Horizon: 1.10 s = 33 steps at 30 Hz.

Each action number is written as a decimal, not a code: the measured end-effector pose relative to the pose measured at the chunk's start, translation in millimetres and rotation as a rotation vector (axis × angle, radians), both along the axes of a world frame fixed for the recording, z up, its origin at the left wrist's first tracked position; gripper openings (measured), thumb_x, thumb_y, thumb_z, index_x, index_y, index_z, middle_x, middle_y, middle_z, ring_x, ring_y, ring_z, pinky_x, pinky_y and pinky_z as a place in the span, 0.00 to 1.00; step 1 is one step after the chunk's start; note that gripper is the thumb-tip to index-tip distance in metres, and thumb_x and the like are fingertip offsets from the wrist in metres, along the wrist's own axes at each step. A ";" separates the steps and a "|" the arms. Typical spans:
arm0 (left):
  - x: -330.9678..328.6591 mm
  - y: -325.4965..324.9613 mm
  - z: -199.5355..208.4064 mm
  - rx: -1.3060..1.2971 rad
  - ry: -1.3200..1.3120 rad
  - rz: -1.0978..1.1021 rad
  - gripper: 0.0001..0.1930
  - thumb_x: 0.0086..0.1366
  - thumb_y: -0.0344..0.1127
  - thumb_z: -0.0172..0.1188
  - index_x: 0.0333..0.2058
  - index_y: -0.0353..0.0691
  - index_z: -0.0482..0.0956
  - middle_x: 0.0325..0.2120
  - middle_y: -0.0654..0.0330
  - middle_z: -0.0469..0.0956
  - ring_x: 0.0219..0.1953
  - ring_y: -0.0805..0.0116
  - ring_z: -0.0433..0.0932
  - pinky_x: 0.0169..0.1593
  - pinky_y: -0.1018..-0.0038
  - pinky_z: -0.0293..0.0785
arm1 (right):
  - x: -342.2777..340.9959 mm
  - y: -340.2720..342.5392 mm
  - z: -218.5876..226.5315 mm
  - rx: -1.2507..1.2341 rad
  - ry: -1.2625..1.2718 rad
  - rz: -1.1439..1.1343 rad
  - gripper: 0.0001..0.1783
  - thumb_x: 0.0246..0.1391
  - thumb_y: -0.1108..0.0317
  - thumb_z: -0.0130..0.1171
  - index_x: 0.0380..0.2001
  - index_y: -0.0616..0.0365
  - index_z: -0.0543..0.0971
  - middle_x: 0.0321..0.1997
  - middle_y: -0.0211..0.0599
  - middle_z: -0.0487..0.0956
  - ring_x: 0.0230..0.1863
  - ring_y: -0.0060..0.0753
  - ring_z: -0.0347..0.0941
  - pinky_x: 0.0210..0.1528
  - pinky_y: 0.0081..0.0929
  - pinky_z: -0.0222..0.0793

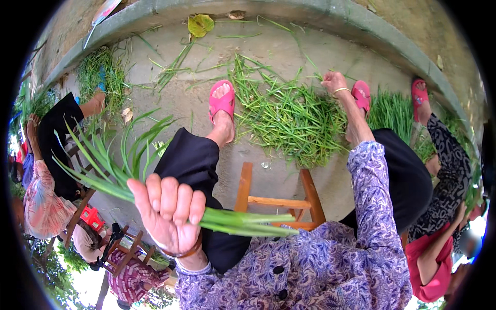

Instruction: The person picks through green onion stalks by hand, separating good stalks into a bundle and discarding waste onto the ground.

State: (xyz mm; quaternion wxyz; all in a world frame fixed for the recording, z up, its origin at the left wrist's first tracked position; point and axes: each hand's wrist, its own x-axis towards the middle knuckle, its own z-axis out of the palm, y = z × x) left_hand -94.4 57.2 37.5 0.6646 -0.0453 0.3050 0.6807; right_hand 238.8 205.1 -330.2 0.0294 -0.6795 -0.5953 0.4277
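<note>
A bunch of long green chives (240,222) is gripped in my left hand (171,209), whose fingers wrap round it. The leafy tips fan out to the upper left, and the paler cut ends point right across my patterned shirt. My right hand (335,82) is stretched forward with its fingers curled, at the right edge of a loose pile of green blades (289,113) on the ground. Whether something thin is pinched in those fingers is too small to tell. The pile lies between my two feet in pink sandals (222,101).
A wooden stool frame (279,200) stands before me. Upright chives (390,111) are heaped beyond my right foot, and a yellow leaf (200,25) lies near the curved concrete curb (330,8). Other people sit close on both sides, one in a floral top (46,206) at left.
</note>
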 end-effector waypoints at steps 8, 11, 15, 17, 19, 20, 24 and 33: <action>8.6 -10.2 -3.3 0.036 0.064 -0.082 0.20 0.64 0.47 0.32 0.16 0.43 0.57 0.09 0.69 0.52 0.10 0.77 0.51 0.19 0.77 0.55 | -14.8 -27.5 123.5 -0.393 0.811 -0.342 0.07 0.40 0.68 0.59 0.24 0.57 0.74 0.16 0.25 0.71 0.11 0.13 0.61 0.09 0.11 0.54; 9.5 -13.8 -9.7 0.070 0.105 -0.148 0.19 0.63 0.47 0.33 0.17 0.43 0.58 0.08 0.69 0.52 0.09 0.79 0.50 0.17 0.79 0.55 | -26.1 -33.9 172.7 -0.383 0.973 -0.312 0.10 0.43 0.69 0.57 0.30 0.61 0.73 0.21 0.28 0.72 0.13 0.14 0.63 0.10 0.12 0.56; 13.4 -17.5 -8.4 0.036 0.130 -0.185 0.17 0.61 0.46 0.42 0.19 0.42 0.63 0.09 0.69 0.57 0.09 0.80 0.53 0.15 0.81 0.57 | -42.2 -44.1 232.7 -0.356 1.145 -0.253 0.14 0.45 0.71 0.54 0.36 0.65 0.71 0.25 0.30 0.73 0.13 0.15 0.64 0.11 0.13 0.58; 14.4 -20.8 -9.4 0.041 0.169 -0.228 0.14 0.60 0.43 0.46 0.21 0.40 0.65 0.11 0.67 0.62 0.09 0.81 0.55 0.15 0.81 0.57 | -49.4 -50.2 261.0 -0.340 1.202 -0.209 0.13 0.46 0.71 0.54 0.36 0.65 0.71 0.25 0.30 0.73 0.13 0.15 0.64 0.10 0.13 0.59; 16.9 -19.0 -9.1 0.079 0.141 -0.295 0.11 0.58 0.40 0.49 0.23 0.39 0.68 0.13 0.66 0.65 0.08 0.81 0.55 0.14 0.82 0.57 | -53.9 -54.0 286.7 -0.320 1.217 -0.170 0.12 0.46 0.70 0.54 0.35 0.64 0.71 0.25 0.30 0.73 0.12 0.15 0.64 0.09 0.12 0.59; 18.2 -21.1 -12.0 0.075 0.164 -0.315 0.10 0.58 0.39 0.50 0.23 0.38 0.69 0.14 0.65 0.67 0.08 0.82 0.56 0.14 0.82 0.57 | -58.3 -57.8 300.3 -0.317 1.225 -0.149 0.11 0.46 0.70 0.54 0.34 0.63 0.71 0.25 0.29 0.73 0.12 0.15 0.64 0.09 0.12 0.59; 30.6 -25.8 -8.7 0.119 0.371 -0.434 0.09 0.58 0.37 0.49 0.27 0.36 0.70 0.17 0.66 0.68 0.09 0.84 0.55 0.14 0.85 0.56 | -65.3 -87.1 350.0 -0.310 1.147 -0.169 0.09 0.44 0.70 0.56 0.30 0.61 0.71 0.22 0.30 0.72 0.12 0.16 0.65 0.08 0.12 0.60; 62.8 -32.9 -6.8 0.073 0.589 -0.615 0.08 0.50 0.35 0.59 0.26 0.38 0.71 0.21 0.62 0.74 0.10 0.84 0.56 0.14 0.85 0.56 | -68.7 -139.5 346.5 -0.313 1.279 -0.356 0.05 0.45 0.72 0.55 0.26 0.61 0.71 0.22 0.34 0.73 0.18 0.22 0.70 0.11 0.14 0.64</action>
